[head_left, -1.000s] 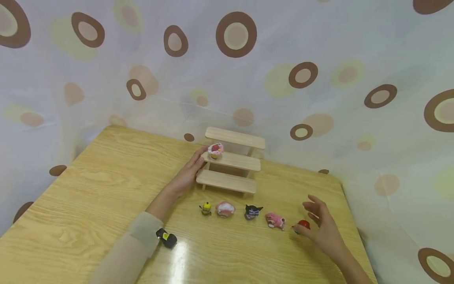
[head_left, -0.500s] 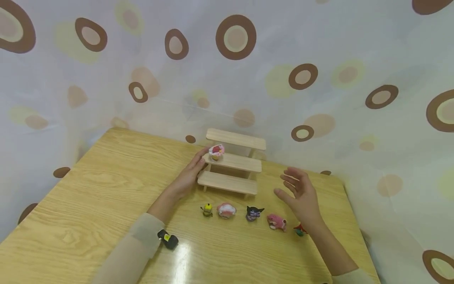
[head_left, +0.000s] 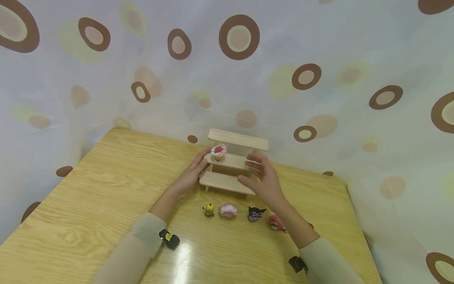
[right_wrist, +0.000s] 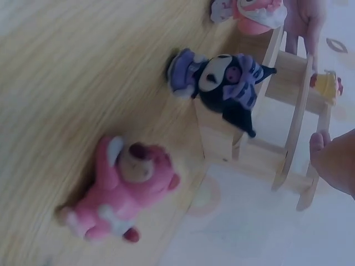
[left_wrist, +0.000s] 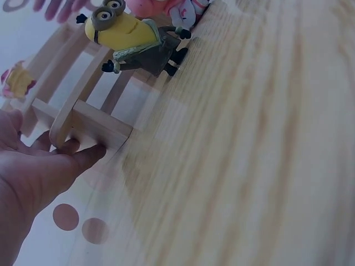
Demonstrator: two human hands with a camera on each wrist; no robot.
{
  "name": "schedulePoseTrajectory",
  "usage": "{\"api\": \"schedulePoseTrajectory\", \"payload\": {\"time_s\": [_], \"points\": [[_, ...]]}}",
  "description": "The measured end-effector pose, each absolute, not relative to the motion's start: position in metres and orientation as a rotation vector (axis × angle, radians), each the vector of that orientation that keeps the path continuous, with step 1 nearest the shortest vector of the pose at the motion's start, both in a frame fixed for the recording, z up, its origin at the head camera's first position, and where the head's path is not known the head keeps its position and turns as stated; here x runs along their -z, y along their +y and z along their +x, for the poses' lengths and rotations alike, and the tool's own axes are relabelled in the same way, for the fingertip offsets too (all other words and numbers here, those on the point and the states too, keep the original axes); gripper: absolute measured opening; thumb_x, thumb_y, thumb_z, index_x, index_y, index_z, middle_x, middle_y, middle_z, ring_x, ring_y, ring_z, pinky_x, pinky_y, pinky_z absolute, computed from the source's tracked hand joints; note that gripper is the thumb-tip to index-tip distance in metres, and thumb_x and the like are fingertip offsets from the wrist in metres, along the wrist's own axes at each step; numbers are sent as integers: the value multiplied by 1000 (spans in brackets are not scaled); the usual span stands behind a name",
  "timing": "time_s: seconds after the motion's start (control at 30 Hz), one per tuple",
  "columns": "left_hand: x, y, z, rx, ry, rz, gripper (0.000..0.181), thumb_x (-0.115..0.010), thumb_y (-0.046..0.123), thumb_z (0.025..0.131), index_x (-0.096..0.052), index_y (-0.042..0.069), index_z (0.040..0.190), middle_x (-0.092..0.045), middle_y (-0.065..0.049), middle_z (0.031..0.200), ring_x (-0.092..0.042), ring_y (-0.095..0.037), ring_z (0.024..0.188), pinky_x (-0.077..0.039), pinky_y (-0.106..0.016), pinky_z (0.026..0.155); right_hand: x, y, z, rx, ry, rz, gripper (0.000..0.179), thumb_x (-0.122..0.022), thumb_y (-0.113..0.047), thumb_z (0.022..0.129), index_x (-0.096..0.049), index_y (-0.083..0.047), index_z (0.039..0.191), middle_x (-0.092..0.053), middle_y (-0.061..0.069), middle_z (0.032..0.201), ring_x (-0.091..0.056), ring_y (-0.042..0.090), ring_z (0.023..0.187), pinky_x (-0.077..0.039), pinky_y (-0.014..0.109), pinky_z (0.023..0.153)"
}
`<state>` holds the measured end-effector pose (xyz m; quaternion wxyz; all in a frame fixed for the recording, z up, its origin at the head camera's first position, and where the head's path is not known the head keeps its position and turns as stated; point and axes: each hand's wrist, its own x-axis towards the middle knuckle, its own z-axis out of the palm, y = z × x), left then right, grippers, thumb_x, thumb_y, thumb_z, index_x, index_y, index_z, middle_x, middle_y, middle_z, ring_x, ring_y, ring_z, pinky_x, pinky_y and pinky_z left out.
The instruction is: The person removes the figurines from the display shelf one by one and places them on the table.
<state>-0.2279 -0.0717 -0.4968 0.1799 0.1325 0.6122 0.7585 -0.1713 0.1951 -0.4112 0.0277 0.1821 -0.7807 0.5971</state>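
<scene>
A three-tier wooden display shelf (head_left: 227,182) stands toward the back of the table. My left hand (head_left: 187,177) grips its left end, with fingers curled at the lower plank's edge in the left wrist view. A small pink, white and red figurine (head_left: 218,152) sits on the middle tier's left end. My right hand (head_left: 266,181) holds nothing; its fingers are spread before the shelf's right side, and touching is unclear. In front stand a yellow Minion figurine (left_wrist: 130,39), a pink-and-white figurine (head_left: 228,211), a black-and-purple figurine (right_wrist: 222,80) and a pink bear figurine (right_wrist: 125,191).
A red figurine (head_left: 311,225) at the row's right end is mostly hidden by my right forearm. Black wrist devices (head_left: 169,239) are on both sleeves. A dotted cloth (head_left: 248,86) hangs behind the wood-grain table (head_left: 106,185).
My right hand has left the red figurine, which stays on the table, and moved left and away from me to the shelf's right side. The left hand stays at the shelf.
</scene>
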Motion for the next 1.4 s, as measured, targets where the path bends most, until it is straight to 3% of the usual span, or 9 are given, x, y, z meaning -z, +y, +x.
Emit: {"api": "schedulePoseTrajectory", "payload": {"time_s": [0.17,0.43,0.67,1.03,1.4], "points": [[496,-69,-229,-2136,1732,411,51,-31,44,116,-24,41,166,-5,2,178,-10,-32,163,-16,-56,129,410,179,-185,-1844,-2448,493,65,-81,-4,93,-49,-4,150,-53,15,149,-54,37,140,-47,45,116],[494,-63,-226,-2125,1707,405,49,-30,43,116,-27,42,165,-8,1,177,-11,-32,163,-21,-56,128,409,163,-200,-1842,-2488,445,63,-81,-9,95,-49,3,148,-55,19,148,-55,36,140,-45,44,118],[494,-61,-226,-2142,1685,434,48,-30,42,116,-29,42,164,-7,4,177,-9,-30,163,-18,-55,129,408,148,-210,-1856,-2475,500,63,-81,-9,95,-50,4,148,-58,19,147,-56,36,139,-45,44,118],[495,-61,-222,-2127,1692,447,48,-30,42,116,-27,42,164,-7,3,178,-8,-28,163,-13,-54,130,410,135,-220,-1820,-2509,394,51,-80,-12,96,-58,2,140,-69,16,127,-68,29,117,-56,38,104],[493,-56,-222,-2131,1693,424,48,-30,42,117,-29,42,164,-5,4,177,-9,-33,163,-19,-57,128,400,144,-211,-1853,-2507,285,50,-83,-18,95,-61,-3,137,-70,13,125,-70,29,115,-61,30,94]]}}
